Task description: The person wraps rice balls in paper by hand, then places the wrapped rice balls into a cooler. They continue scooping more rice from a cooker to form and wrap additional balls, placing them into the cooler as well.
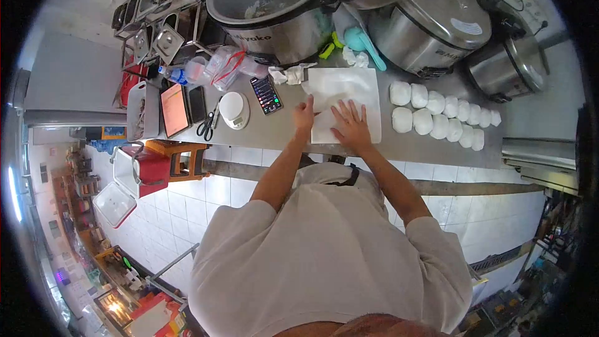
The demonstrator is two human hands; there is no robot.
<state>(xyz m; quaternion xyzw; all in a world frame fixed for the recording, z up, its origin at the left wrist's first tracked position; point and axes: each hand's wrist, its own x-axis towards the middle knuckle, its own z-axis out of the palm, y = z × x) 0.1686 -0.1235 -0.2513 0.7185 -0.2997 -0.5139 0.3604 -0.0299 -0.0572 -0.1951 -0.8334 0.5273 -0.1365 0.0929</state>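
Note:
A white sheet of paper [340,84] lies flat on the steel table in front of me. My right hand [351,126] rests on it, palm down with fingers spread. At the sheet's left edge is my left hand [304,117], fingers curled in and thumb pointing up; whatever it may hold is hidden. To the right, two rows of rounded white bundles [422,121] stand on the table. Just beyond the paper are crumpled white paper [355,58] and a turquoise scoop [359,40].
A large open rice cooker [262,37] and closed steel cookers [437,25] line the back. Leftward sit a phone [266,95], a round white kitchen scale [234,110], scissors [205,128] and a grey bin [143,111]. A red cooler [150,168] stands below left.

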